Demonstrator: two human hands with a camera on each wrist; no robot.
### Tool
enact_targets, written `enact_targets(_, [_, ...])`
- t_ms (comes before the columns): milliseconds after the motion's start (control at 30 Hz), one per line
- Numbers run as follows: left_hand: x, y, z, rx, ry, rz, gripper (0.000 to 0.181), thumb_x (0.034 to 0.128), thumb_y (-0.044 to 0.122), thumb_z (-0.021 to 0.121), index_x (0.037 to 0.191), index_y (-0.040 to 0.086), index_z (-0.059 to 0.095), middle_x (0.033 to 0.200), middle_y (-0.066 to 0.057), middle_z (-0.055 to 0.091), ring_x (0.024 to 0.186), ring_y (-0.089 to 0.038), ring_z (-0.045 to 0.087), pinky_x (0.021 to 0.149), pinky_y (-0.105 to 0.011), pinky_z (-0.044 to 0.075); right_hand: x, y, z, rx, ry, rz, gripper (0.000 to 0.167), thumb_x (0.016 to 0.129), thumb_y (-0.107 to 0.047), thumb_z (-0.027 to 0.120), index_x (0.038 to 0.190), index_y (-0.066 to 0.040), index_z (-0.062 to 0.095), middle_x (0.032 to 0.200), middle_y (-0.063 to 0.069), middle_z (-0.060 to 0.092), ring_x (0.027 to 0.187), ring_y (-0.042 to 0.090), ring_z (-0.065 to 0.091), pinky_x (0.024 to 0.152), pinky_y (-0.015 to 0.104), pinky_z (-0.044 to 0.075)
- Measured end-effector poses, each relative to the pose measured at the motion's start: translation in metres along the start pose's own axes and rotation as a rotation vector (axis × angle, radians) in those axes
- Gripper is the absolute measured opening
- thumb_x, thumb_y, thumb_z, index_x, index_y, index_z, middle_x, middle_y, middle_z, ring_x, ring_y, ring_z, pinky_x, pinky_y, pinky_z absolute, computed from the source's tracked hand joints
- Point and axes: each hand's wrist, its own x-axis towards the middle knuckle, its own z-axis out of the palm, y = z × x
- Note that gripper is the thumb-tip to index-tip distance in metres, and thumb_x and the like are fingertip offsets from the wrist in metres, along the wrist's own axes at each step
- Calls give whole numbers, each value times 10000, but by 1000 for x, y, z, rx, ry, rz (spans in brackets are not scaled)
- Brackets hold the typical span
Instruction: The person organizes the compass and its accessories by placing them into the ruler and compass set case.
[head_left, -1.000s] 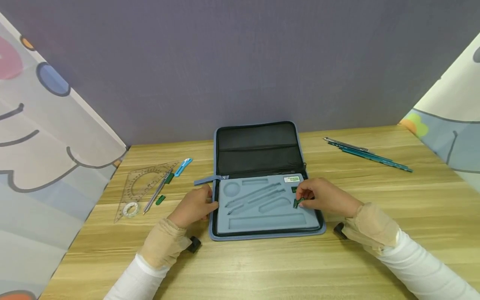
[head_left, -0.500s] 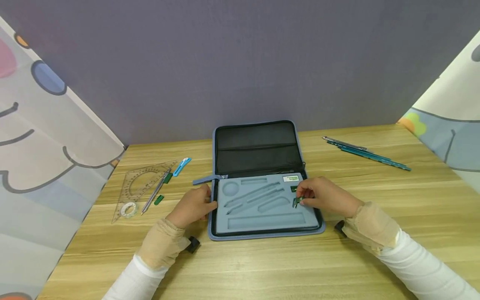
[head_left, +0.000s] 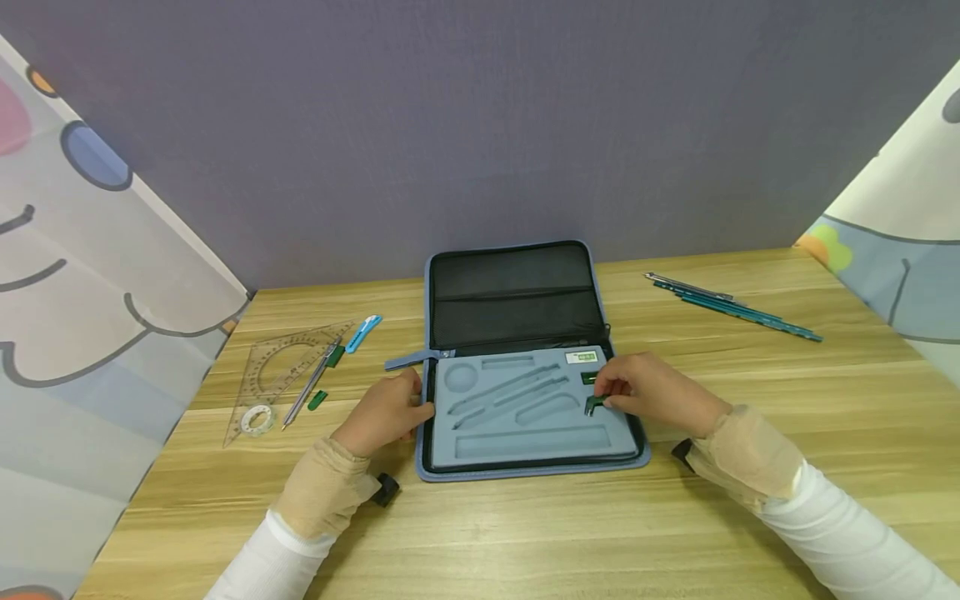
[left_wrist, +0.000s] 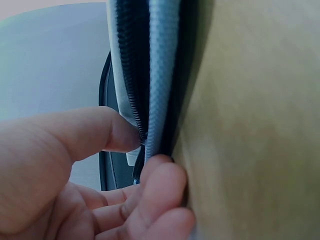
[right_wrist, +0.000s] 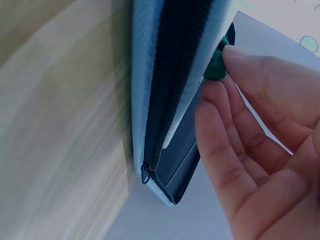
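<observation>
An open blue zip case [head_left: 534,475] lies on the table, its black-lined lid tipped back. In its base sits a grey-blue foam tray [head_left: 534,417] with shaped hollows. My left hand [head_left: 384,410] grips the case's left edge; the left wrist view shows the thumb on the zip side and curled fingers at the outer rim. With thumb and fingertips, my right hand [head_left: 652,390] pinches a small dark-green piece [right_wrist: 216,66] at the tray's right side. Its exact kind is hard to tell. A white-and-green eraser [head_left: 581,357] and another dark-green piece [head_left: 588,378] lie in tray slots.
Left of the case are a clear set square [head_left: 258,367], a roll of tape [head_left: 257,420], a silver pen-like tool [head_left: 311,383], two green pieces [head_left: 318,400] and a blue cutter [head_left: 363,333]. Several teal pencils [head_left: 738,312] and a silver tool [head_left: 686,286] lie at right.
The green piece in my right fingers has turned slightly at the tray's right side. My left hand stays on the case edge. The head view has shifted a little.
</observation>
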Motion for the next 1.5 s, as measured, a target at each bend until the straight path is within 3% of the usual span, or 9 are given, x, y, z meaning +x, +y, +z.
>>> enact_targets(367, [-1, -1, -1, 3, 9, 1, 251, 878, 154, 601, 1035, -22, 516, 511, -42, 539, 419, -141, 540, 526, -280, 445, 1, 2, 3, -90, 7, -59, 139, 798, 32, 692, 912, -45, 685, 845, -8, 644, 703, 41, 539, 609, 228, 473])
enact_targets(767, [-1, 0, 0, -8, 8, -4, 246, 880, 157, 606, 1032, -16, 519, 517, -37, 537, 428, -142, 540, 538, -281, 448, 0, 1, 2, -102, -3, -1, 126, 801, 22, 692, 910, -42, 692, 820, -23, 643, 689, 35, 536, 602, 225, 471])
enact_targets(1167, [-1, 1, 1, -6, 11, 0, 248, 886, 160, 613, 1034, -17, 520, 517, -38, 545, 428, -139, 541, 539, -282, 453, 1, 2, 4, -97, 14, -37, 128, 794, 49, 686, 878, -49, 687, 797, -27, 639, 677, 35, 538, 597, 226, 473])
enact_targets(1500, [-2, 1, 0, 8, 5, 1, 249, 886, 157, 607, 1038, -20, 519, 519, -33, 549, 430, -136, 547, 554, -279, 459, 0, 0, 4, -78, 23, 11, 115, 798, 40, 687, 856, -59, 677, 756, -53, 616, 656, 29, 511, 582, 228, 456])
